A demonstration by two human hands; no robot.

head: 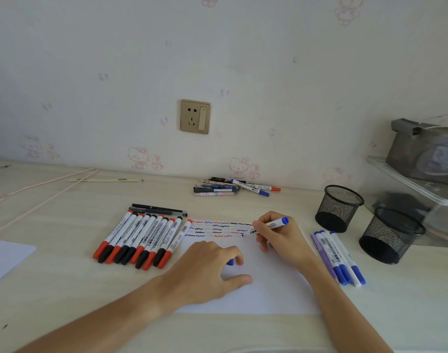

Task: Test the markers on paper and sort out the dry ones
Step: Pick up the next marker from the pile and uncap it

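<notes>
A white sheet of paper (pixel 263 284) lies in front of me, its top strip covered with red, blue and black squiggles (pixel 218 228). My right hand (pixel 279 236) grips a blue-ended marker (pixel 274 224), tip down on the paper at the right end of the squiggles. My left hand (pixel 207 266) rests on the paper and holds a blue cap (pixel 230 262) under its curled fingers. A row of red and black markers (pixel 141 239) lies left of the paper. Several blue markers (pixel 337 258) lie to its right.
Two black mesh pen cups (pixel 338 208) (pixel 391 236) stand at the right. A small heap of pens and markers (pixel 233 188) lies by the wall. Another white sheet (pixel 6 258) sits at the left edge. A clear shelf with boxes (pixel 421 179) is far right.
</notes>
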